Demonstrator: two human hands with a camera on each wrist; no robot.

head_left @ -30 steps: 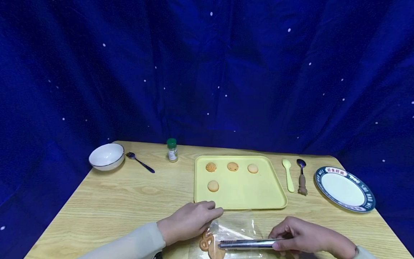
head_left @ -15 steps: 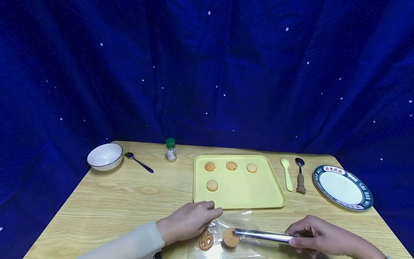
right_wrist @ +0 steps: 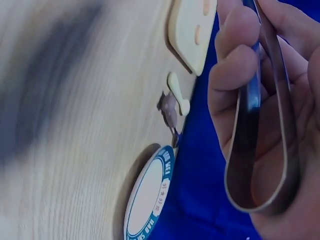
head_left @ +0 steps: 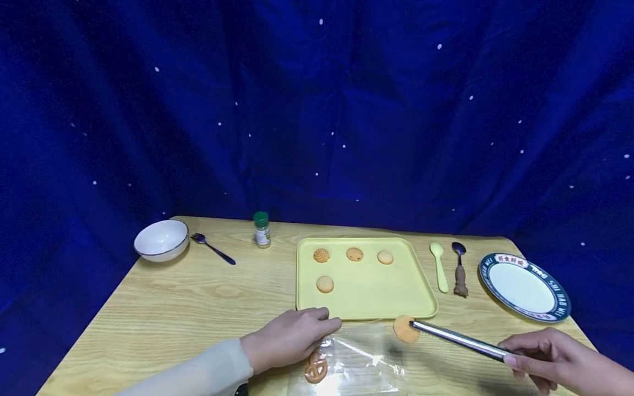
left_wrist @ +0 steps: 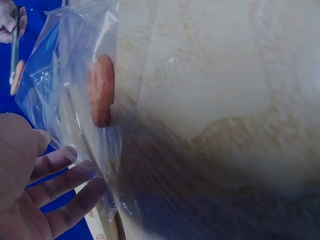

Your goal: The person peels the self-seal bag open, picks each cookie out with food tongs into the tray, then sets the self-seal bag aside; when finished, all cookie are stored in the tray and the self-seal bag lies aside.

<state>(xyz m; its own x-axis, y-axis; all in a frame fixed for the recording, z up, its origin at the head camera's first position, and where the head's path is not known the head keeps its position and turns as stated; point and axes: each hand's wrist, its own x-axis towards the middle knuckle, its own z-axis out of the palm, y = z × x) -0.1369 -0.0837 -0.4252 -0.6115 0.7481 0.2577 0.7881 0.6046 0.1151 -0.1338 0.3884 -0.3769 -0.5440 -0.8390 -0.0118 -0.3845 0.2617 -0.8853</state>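
My right hand (head_left: 552,357) grips metal tongs (head_left: 460,338), whose tips hold a round cookie (head_left: 404,329) in the air by the front edge of a yellow tray (head_left: 376,297). In the right wrist view the bent end of the tongs (right_wrist: 290,165) lies against the palm. With thumb and fingers, my left hand (head_left: 292,338) pinches the rim of a clear plastic bag (head_left: 364,357). Inside that bag is a brown pretzel-shaped cookie (head_left: 316,369), partly behind the hand. On the tray sit a swirled cookie (head_left: 321,255) and several round ones, such as this pale cookie (head_left: 324,284).
A yellow spoon (head_left: 439,267) and a brown-handled spoon (head_left: 460,275) lie right of the tray, beside a green-rimmed plate (head_left: 520,287). Towards the back left are a white bowl (head_left: 161,240), a fork (head_left: 214,248) and a green-capped jar (head_left: 262,230).
The right hand has moved right, and the tongs have carried the round cookie out of the bag, up and rightward. My left hand stays in place at the bag.
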